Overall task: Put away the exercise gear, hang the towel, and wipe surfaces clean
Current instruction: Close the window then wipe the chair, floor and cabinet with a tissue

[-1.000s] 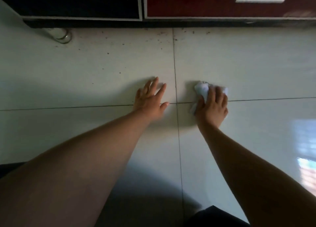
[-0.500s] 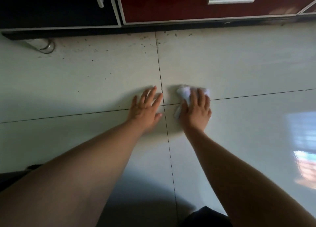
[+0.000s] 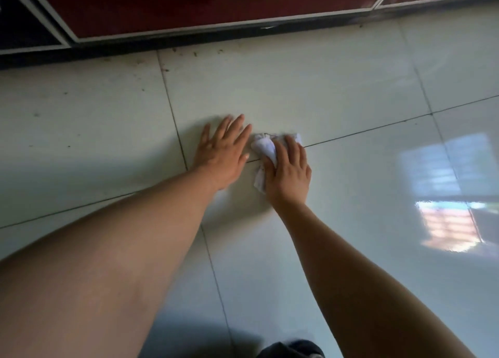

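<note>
Left hand (image 3: 221,152) flat and relaxed as brace, the right hand (image 3: 289,174), clutching the cloth (image 3: 264,145), should press firmly toward the far specks (image 3: 194,52).

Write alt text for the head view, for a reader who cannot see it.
A person's right hand holds a crumpled white cloth against a glossy pale tiled floor, while the left hand rests flat beside it, fingers spread. Near a red cabinet at the top, dark specks dot the tiles.
</note>
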{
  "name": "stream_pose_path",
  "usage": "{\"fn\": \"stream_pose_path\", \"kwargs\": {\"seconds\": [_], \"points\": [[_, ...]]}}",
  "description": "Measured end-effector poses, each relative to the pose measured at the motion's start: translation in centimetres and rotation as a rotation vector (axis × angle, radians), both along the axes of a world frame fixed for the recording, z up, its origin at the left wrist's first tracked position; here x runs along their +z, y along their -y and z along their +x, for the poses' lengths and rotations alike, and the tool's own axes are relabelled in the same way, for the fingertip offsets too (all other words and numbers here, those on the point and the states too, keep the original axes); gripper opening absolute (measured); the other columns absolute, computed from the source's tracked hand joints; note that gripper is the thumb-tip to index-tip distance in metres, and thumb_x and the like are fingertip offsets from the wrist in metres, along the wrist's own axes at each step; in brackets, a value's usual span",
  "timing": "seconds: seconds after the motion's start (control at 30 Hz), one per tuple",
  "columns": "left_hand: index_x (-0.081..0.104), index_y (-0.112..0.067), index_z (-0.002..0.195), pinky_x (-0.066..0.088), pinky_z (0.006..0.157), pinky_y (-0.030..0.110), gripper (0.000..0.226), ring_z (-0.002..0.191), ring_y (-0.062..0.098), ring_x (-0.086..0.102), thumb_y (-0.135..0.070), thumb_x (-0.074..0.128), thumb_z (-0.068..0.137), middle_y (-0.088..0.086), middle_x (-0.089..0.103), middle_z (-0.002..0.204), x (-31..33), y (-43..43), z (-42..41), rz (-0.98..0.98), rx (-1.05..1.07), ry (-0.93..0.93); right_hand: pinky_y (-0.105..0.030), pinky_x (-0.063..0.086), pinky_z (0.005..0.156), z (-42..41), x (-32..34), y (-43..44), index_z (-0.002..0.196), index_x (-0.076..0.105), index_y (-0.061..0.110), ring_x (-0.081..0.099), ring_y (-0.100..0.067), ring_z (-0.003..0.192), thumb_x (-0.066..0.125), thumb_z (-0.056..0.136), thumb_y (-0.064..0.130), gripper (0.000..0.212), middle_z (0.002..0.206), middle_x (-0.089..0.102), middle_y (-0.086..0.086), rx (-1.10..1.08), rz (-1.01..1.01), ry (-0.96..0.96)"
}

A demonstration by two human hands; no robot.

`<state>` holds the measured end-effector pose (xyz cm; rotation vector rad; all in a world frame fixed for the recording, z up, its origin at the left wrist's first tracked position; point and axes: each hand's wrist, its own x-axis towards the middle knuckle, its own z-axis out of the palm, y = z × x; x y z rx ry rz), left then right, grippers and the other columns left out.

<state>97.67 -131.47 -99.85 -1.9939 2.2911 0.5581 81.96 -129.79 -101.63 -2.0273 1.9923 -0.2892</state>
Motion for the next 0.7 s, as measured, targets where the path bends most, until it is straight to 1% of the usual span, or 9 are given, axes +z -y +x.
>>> {"fn": "stream_pose_path", "kwargs": {"seconds": [0.1, 0.2, 0.3, 0.37, 0.4, 0.47, 0.53, 0.63, 0.7], "points": [[0.01, -0.023, 0.15, 0.006, 0.114, 0.049, 0.06, 0.145, 0.017, 0.0, -0.034, 0.035, 0.096, -0.004, -0.002, 0.159, -0.5, 3.1, -3.5, -0.037, -0.021, -0.031, -0.036, 0.031, 0.099, -2.3, -0.1, 2.0, 0.135, 0.046, 0.027, 0.027, -0.025, 0.137, 0.034, 0.089, 0.045, 0.051, 0.148, 0.035, -0.001, -0.06, 0.0, -0.002], [0.013, -0.024, 0.149, 0.005, 0.114, 0.052, 0.06, 0.144, 0.017, 0.004, -0.037, 0.036, 0.096, -0.004, 0.003, 0.158, -1.4, 5.4, -6.1, -0.042, -0.039, -0.03, -0.034, 0.025, 0.103, -4.4, -0.1, 4.7, 0.138, 0.041, 0.031, 0.02, -0.02, 0.139, 0.042, 0.092, 0.042, 0.046, 0.151, 0.029, 0.003, -0.144, 0.013, 0.009], [0.026, -0.025, 0.146, 0.004, 0.112, 0.054, 0.056, 0.142, 0.02, 0.017, -0.04, 0.036, 0.093, -0.001, 0.02, 0.155, -2.9, 5.9, -6.8, -0.149, 0.016, -0.074, -0.034, 0.025, 0.103, -5.9, -0.3, 6.8, 0.137, 0.041, 0.031, 0.02, -0.019, 0.139, 0.039, 0.089, 0.045, 0.05, 0.151, 0.03, 0.003, -0.231, -0.009, 0.034], [0.037, -0.024, 0.141, 0.009, 0.111, 0.054, 0.057, 0.138, 0.023, 0.028, -0.042, 0.034, 0.087, 0.003, 0.033, 0.15, -3.6, 5.8, -6.7, -0.237, 0.022, -0.104, -0.033, 0.027, 0.101, -6.3, -0.5, 6.3, 0.135, 0.044, 0.028, 0.024, -0.019, 0.138, 0.033, 0.086, 0.047, 0.054, 0.149, 0.034, 0.002, -0.216, -0.054, 0.04], [0.041, -0.024, 0.139, 0.01, 0.111, 0.053, 0.058, 0.136, 0.024, 0.031, -0.043, 0.033, 0.085, 0.004, 0.036, 0.148, -3.7, 5.9, -6.5, -0.261, 0.02, -0.114, -0.032, 0.026, 0.101, -6.5, -0.6, 5.6, 0.134, 0.045, 0.027, 0.025, -0.019, 0.137, 0.032, 0.085, 0.047, 0.054, 0.147, 0.036, 0.002, -0.201, -0.07, 0.047], [0.044, -0.022, 0.137, 0.013, 0.11, 0.053, 0.058, 0.133, 0.025, 0.033, -0.043, 0.035, 0.083, 0.005, 0.038, 0.146, -3.8, 6.0, -6.5, -0.278, 0.01, -0.121, -0.029, 0.024, 0.1, -7.0, -0.7, 4.1, 0.132, 0.047, 0.028, 0.028, -0.019, 0.136, 0.035, 0.087, 0.046, 0.05, 0.145, 0.039, 0.002, -0.187, -0.091, 0.064], [0.045, -0.022, 0.136, 0.015, 0.11, 0.054, 0.058, 0.132, 0.025, 0.033, -0.042, 0.037, 0.083, 0.005, 0.039, 0.145, -3.6, 6.1, -6.5, -0.291, 0.02, -0.114, -0.028, 0.024, 0.099, -7.7, -0.8, 4.5, 0.13, 0.047, 0.029, 0.03, -0.019, 0.136, 0.037, 0.087, 0.046, 0.047, 0.144, 0.041, 0.003, -0.196, -0.098, 0.052], [0.046, -0.022, 0.135, 0.016, 0.109, 0.055, 0.058, 0.131, 0.023, 0.033, -0.042, 0.037, 0.082, 0.005, 0.04, 0.145, -3.5, 6.1, -6.7, -0.275, 0.022, -0.109, -0.031, 0.022, 0.1, -8.2, -1.2, 8.7, 0.132, 0.047, 0.026, 0.027, -0.022, 0.138, 0.031, 0.083, 0.047, 0.056, 0.146, 0.039, 0.001, -0.304, -0.103, 0.023], [0.046, -0.022, 0.135, 0.017, 0.109, 0.055, 0.058, 0.131, 0.023, 0.032, -0.042, 0.038, 0.081, 0.005, 0.04, 0.144, -3.5, 6.3, -6.6, -0.258, 0.023, -0.112, -0.033, 0.023, 0.102, -7.7, -1.2, 11.2, 0.134, 0.045, 0.025, 0.024, -0.022, 0.139, 0.028, 0.081, 0.047, 0.06, 0.148, 0.036, 0.0, -0.334, -0.092, 0.016]]}}
